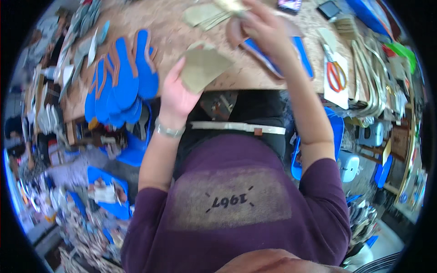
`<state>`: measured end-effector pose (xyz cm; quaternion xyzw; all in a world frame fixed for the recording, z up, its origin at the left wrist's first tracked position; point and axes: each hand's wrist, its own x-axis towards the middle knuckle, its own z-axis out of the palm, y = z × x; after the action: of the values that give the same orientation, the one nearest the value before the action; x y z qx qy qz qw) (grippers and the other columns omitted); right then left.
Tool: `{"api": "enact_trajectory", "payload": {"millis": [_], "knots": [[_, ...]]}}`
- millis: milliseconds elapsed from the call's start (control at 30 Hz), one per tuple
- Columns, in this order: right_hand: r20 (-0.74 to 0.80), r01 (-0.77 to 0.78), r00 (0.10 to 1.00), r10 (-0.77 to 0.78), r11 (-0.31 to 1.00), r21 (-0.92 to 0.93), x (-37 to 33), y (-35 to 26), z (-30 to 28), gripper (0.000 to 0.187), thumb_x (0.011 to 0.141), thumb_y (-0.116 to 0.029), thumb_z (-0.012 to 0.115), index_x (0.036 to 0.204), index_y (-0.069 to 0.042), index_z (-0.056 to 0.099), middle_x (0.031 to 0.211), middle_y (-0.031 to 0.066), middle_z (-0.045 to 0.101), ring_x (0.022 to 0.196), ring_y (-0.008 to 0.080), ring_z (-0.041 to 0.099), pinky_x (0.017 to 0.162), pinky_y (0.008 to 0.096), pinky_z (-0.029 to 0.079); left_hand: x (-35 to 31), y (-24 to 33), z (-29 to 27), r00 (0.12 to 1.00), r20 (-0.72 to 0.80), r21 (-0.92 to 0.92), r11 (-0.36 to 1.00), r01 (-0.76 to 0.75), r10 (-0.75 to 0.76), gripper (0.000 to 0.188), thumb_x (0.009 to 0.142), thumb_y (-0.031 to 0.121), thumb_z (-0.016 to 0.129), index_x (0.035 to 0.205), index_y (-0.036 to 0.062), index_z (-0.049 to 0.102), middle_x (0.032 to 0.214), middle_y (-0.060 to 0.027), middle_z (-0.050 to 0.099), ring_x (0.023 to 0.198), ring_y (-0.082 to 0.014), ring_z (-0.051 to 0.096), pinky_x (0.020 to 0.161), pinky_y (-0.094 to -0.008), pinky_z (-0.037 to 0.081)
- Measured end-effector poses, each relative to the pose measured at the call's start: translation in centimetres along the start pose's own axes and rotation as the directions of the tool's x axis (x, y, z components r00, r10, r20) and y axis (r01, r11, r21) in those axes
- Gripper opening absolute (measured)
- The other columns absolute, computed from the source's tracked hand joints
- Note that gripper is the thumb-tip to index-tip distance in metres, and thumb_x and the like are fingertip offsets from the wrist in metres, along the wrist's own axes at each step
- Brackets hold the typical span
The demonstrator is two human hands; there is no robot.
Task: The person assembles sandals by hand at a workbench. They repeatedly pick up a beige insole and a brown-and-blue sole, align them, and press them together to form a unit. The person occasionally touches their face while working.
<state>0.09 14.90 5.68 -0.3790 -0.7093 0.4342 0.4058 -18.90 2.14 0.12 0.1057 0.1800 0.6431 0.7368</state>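
My left hand (178, 96) is closed on a flat olive-khaki piece of material (204, 68), gripped at its left edge above the table's near edge. Farther right, my right hand (265, 29) is raised and smeared by motion, its fingers bent. Its fingertips are close to a pale cream piece (230, 4); whether they grip it is not clear. Below that hand, a blue piece with brown trim (302, 51) lies on the table, partly covered by my arm. More olive pieces (203, 15) lie in a fanned pile at the far side.
Several blue sole-shaped pieces with brown strips (120, 75) overlap at the left table edge (157, 20). Orange-handled scissors (336, 75) rest on a white sheet (334, 93) at right, beside long pale strips (369, 77). A phone (289, 5) lies at the back. Blue bins (109, 193) stand below.
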Motion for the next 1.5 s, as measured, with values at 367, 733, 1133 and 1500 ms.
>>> {"api": "enact_trajectory", "payload": {"millis": [367, 733, 1133, 1500], "knots": [[-0.238, -0.061, 0.971, 0.016, 0.981, -0.182, -15.3, 3.4, -5.4, 0.076, 0.076, -0.017, 0.078, 0.139, 0.005, 0.043, 0.132, 0.0164, 0.054, 0.121, 0.0221, 0.052, 0.103, 0.0347, 0.039, 2.8, -2.5, 1.0, 0.997, 0.025, 0.086, 0.994, 0.067, -0.069, 0.049, 0.103, 0.028, 0.035, 0.140, -0.0039, 0.038, 0.141, -0.0187, 0.045, 0.131, -0.0319, 0.045, 0.110, -0.0476, 0.037], [-0.296, -0.123, 0.951, -0.088, 0.773, -0.622, -10.1, 4.2, -7.2, 0.075, 0.077, -0.033, 0.076, 0.134, 0.007, 0.046, 0.122, 0.0262, 0.058, 0.115, 0.0371, 0.056, 0.098, 0.0416, 0.043, -0.1, 4.4, -2.2, 0.917, -0.216, 0.582, 0.798, -0.156, 0.336, 0.029, 0.098, 0.021, 0.051, 0.119, 0.0035, 0.058, 0.110, -0.0097, 0.065, 0.094, -0.0144, 0.064, 0.071, -0.0241, 0.046], [0.026, 0.114, 0.986, -0.162, 0.564, -0.818, -6.2, 6.6, -4.5, 0.074, 0.070, -0.037, 0.080, 0.131, -0.005, 0.052, 0.122, 0.0160, 0.061, 0.116, 0.0322, 0.055, 0.093, 0.0412, 0.047, -0.3, 1.4, -3.5, 0.926, -0.175, 0.582, 0.794, -0.176, 0.334, 0.031, 0.099, 0.017, 0.051, 0.121, -0.0037, 0.056, 0.116, -0.0113, 0.065, 0.104, -0.0174, 0.063, 0.093, -0.0310, 0.049], [-0.043, 0.011, 0.997, -0.066, 0.657, -0.754, -7.1, 5.6, -3.4, 0.073, 0.069, -0.030, 0.082, 0.130, -0.004, 0.052, 0.114, 0.0196, 0.063, 0.111, 0.0326, 0.058, 0.093, 0.0411, 0.047, 2.5, 1.9, -2.8, 0.854, -0.006, 0.947, 0.278, -0.163, 0.520, 0.033, 0.095, 0.018, 0.057, 0.122, -0.0012, 0.057, 0.109, -0.0114, 0.065, 0.096, -0.0204, 0.063, 0.089, -0.0334, 0.048]]}}
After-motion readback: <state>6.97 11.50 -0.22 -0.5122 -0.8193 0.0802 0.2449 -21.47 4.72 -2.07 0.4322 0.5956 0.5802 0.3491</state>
